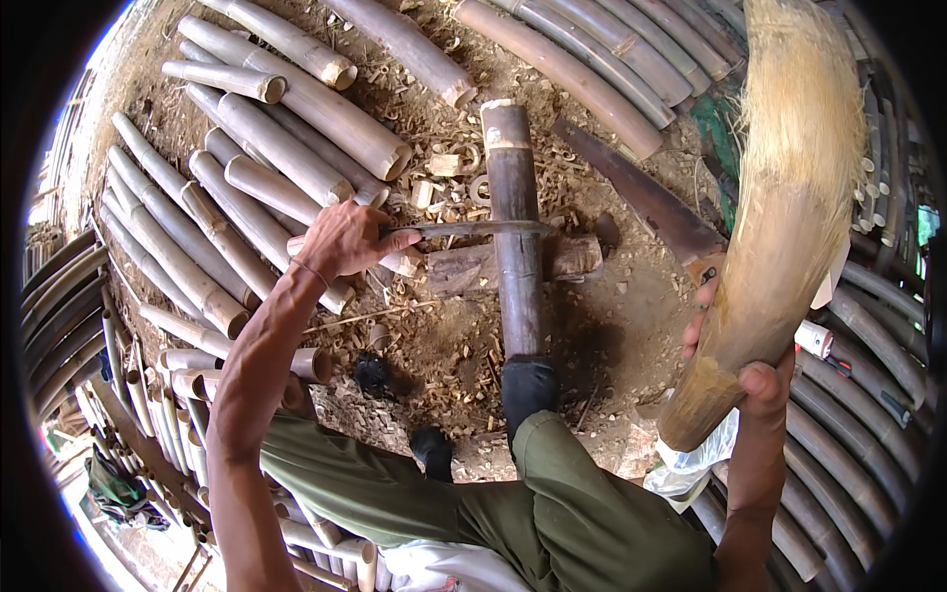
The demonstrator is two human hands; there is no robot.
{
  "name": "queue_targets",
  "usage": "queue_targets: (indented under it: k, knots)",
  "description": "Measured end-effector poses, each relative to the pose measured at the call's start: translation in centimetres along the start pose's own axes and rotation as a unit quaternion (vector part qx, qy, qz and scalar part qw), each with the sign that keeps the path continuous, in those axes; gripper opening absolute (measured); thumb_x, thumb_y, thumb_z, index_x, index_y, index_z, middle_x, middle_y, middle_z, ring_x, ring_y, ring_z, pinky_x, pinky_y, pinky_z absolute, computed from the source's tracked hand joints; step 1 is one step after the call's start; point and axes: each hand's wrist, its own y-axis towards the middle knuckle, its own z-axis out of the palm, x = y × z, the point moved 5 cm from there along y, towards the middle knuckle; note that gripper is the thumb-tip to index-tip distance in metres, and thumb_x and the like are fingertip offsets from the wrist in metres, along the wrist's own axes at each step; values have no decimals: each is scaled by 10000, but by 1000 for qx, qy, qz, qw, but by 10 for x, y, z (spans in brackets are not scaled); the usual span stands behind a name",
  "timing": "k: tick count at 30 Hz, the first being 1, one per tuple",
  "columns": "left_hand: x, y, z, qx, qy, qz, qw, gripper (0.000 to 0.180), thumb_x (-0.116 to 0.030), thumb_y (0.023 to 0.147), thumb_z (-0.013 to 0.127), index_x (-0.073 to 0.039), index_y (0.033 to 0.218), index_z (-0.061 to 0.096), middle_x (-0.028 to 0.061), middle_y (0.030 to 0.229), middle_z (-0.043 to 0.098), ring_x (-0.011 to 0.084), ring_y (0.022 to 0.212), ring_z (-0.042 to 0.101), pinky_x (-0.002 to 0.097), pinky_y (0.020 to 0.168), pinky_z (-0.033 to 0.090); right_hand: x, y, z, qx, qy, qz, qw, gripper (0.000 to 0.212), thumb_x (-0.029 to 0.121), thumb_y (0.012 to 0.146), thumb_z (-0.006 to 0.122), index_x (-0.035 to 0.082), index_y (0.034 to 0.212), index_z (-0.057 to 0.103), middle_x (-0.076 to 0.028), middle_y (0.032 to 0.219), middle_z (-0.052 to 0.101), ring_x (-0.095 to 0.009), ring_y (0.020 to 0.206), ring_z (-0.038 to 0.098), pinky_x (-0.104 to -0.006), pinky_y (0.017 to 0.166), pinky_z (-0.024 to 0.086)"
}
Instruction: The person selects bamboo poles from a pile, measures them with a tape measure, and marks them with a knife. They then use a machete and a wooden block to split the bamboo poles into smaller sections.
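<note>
Left hand (345, 242) grips the knife (473, 228), blade laid across the bamboo pole (519, 286); a wood block (464, 269) props it, black-covered foot (530, 387) at the near end, likely for steadiness; right hand (769, 385) clasps the thick club (789, 207) below its fraying

Log (464, 269) under pole (519, 281); knife (464, 229) across pole; saw (646, 192) right of pole, club (789, 197) farther right; bamboo (326, 111) left of pole.
</note>
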Motion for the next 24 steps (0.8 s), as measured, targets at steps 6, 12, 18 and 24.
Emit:
queue_targets:
  k: [6, 12, 18, 24]
  knots:
    - [5, -2, 8, -46, -12, 41, 998, 625, -771, 864, 490, -225, 875, 795, 23, 456, 482, 167, 427, 439, 369, 451, 369, -3, 6, 3, 29, 24, 17, 999, 919, 299, 622, 808, -81, 1366, 425, -216, 1196, 613, -282, 902, 702, -406, 775, 596]
    - [14, 4, 19, 16, 18, 8, 1000, 691, -793, 831, 513, -163, 877, 794, 29, 467, 498, 195, 435, 467, 400, 464, 379, -14, 33, 29, 13, -183, -96, 978, 910, 247, 680, 795, -40, 1429, 365, -227, 1258, 570, -337, 1077, 649, -441, 943, 528]
    - [6, 15, 16, 72, 13, -17, 997, 751, -850, 806, 459, -169, 798, 776, 25, 444, 431, 179, 411, 409, 400, 437, 323, -42, 92, 48, 100, -536, -137, 827, 1018, 210, 708, 834, 29, 1524, 253, -269, 1338, 518, -399, 1151, 601, -449, 998, 508]
    - [15, 14, 23, 64, 24, -20, 997, 780, -859, 802, 445, -142, 680, 728, 27, 430, 399, 186, 409, 389, 404, 442, 312, 20, 98, 44, -130, -196, -328, 915, 657, 190, 758, 775, -18, 1302, 472, -171, 1176, 594, -305, 1108, 607, -446, 952, 493]
